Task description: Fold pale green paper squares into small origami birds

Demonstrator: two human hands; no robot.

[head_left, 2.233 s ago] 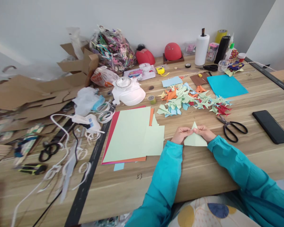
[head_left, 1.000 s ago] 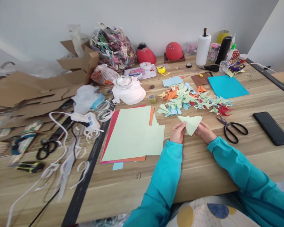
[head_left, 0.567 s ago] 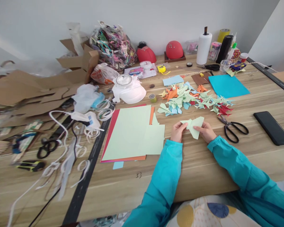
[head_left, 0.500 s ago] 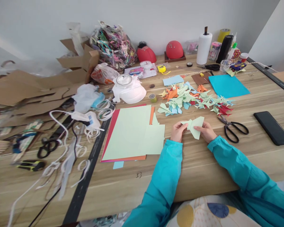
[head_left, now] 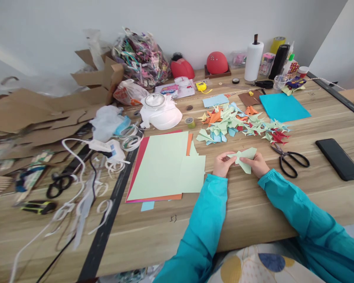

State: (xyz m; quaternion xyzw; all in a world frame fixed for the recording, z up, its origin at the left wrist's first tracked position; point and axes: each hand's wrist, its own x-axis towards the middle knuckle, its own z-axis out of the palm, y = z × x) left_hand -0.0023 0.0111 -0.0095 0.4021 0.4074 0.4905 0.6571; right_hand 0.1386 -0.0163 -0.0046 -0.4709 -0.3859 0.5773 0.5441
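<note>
A pale green folded paper (head_left: 246,166), with wing-like flaps spread wide, is held between both hands just above the table's front part. My left hand (head_left: 222,165) pinches its left tip between thumb and fingers. On the other side, my right hand (head_left: 259,165) grips the right flap with the thumb laid over the front. Behind the hands lies a heap of folded paper cranes (head_left: 228,120) in green, blue, orange and red. To the left is a stack of coloured paper sheets (head_left: 159,169), light green uppermost, with a smaller green square (head_left: 194,175) overlapping it.
Black-handled pliers (head_left: 292,161) and a phone (head_left: 340,159) lie right of my hands. Further back are a blue square sheet (head_left: 284,107), a yellow tape measure (head_left: 201,86) and a white bottle (head_left: 253,62). Cables, black scissors (head_left: 59,185) and cardboard (head_left: 26,110) crowd the left.
The folded paper has turned and tilted slightly between my fingers, its left part closer in to my left thumb. Both hands keep hold of it in nearly the same place.
</note>
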